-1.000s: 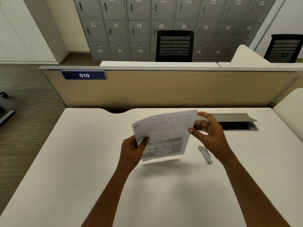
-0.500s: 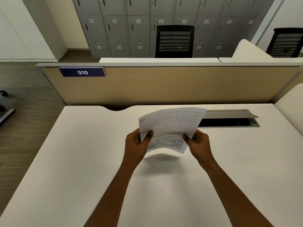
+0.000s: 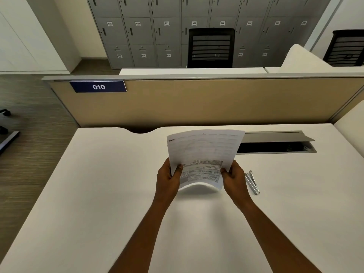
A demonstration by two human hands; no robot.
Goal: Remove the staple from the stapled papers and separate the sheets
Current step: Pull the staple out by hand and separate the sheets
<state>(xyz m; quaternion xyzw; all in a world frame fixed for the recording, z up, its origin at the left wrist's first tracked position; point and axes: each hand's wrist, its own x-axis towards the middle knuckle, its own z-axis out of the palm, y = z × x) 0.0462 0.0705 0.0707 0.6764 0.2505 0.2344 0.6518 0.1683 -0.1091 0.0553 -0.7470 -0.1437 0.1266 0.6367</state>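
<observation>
I hold the printed papers [image 3: 202,152] above the middle of the white desk [image 3: 98,194], their lower edge bowed upward. My left hand [image 3: 167,179] pinches their lower left edge, thumb on the printed face. My right hand [image 3: 233,177] pinches the lower right edge the same way. A small metal staple remover [image 3: 252,182] lies on the desk just right of my right hand. The staple itself is too small to make out.
An open cable tray [image 3: 275,146] with a raised grey flap sits in the desk behind the papers. A tan partition [image 3: 216,103] labelled 010 closes the far edge. Beyond it are a black chair [image 3: 210,48] and grey lockers [image 3: 137,30].
My right hand came in from beside the papers and took hold of their lower right edge. The papers now stand steeper and bow at the bottom.
</observation>
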